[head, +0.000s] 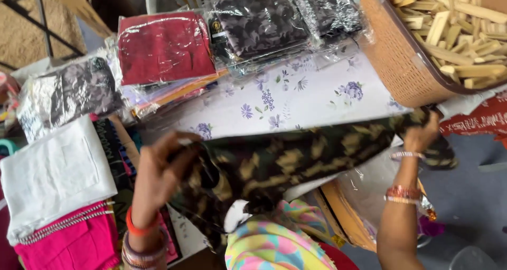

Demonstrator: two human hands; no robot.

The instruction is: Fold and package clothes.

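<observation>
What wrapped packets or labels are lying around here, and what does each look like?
Red folded cloth in clear plastic: top centre-left, rectangular.
Dark grey floral cloth in clear plastic: top centre; small dark label with gold emblem at its left corner.
Black-and-grey patterned cloth in crinkled plastic: left side.

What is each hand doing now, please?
Left hand: fingers closed on the dark patterned cloth.
Right hand: closed on the same cloth's other end.
</observation>
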